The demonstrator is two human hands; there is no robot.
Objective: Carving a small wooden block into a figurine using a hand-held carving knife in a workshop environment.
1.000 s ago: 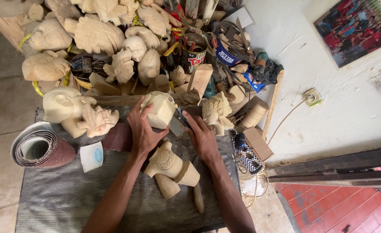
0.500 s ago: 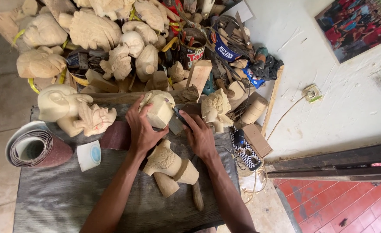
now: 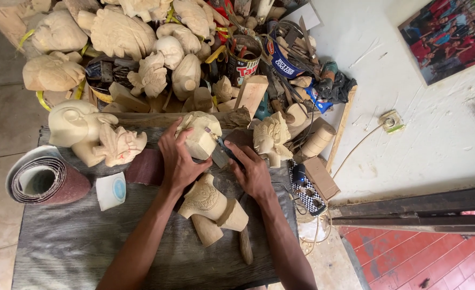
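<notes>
I see my left hand [image 3: 178,158] wrapped around a pale wooden carving [image 3: 201,134], fingers curled over its left and near sides, holding it against the edge of a wooden plank [image 3: 157,118] at the far side of the grey mat [image 3: 76,241]. My right hand [image 3: 251,172] sits just right of it, closed on a thin chisel [image 3: 216,144] whose blade touches the carving's right face. The chisel's long axis runs from near right to far left, pointing into the carving. So the carving lies to the far left of my right hand and directly under my left, which is the nearer of the 2. Just near both hands lies a second carved piece [image 3: 211,204], apart from the work. A roll of sandpaper [image 3: 44,180] rests well to the left, and a heap of carved figures [image 3: 141,37] crowds the far side.
</notes>
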